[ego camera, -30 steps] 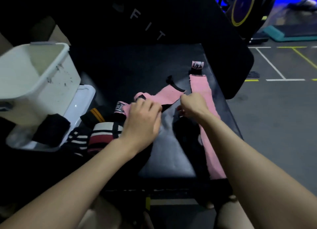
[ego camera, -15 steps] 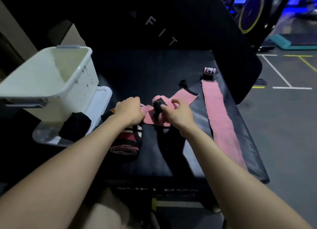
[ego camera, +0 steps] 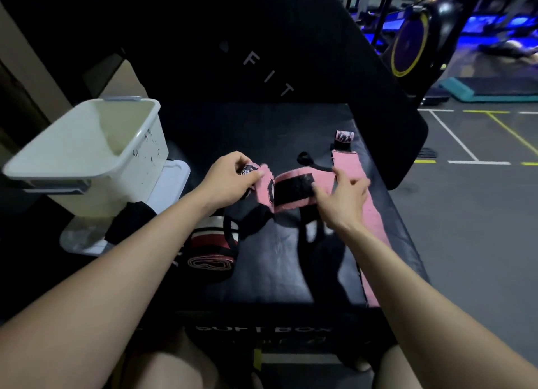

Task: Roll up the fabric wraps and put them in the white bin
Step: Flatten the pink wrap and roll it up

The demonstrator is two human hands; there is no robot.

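While both arms reach over the black padded box [ego camera: 270, 272], the left hand [ego camera: 225, 179] pinches the labelled end of a pink wrap [ego camera: 294, 189] between thumb and fingertips, lifted clear of the padding. Right hand [ego camera: 343, 198] holds the same wrap farther along, thumb and fingers closed loosely on its upper edge; exact contact is partly blurred. Wrap spans between the two hands, its black hook-and-loop patch facing up. Second pink wrap [ego camera: 369, 214] lies flat along the box's right edge, partly under the right forearm, with a labelled tab [ego camera: 344, 136] at its far end. Black loop [ego camera: 305, 158] sits between the two pink strips. Striped red, white and black wraps [ego camera: 211, 249] lie heaped at the box's left side, under the left forearm. White bin [ego camera: 87, 155] stands left of the box on a clear lid [ego camera: 171, 184], apart from the held wrap; its interior shows nothing visible. Dark fabric piece [ego camera: 129, 219] rests against the bin's near side.
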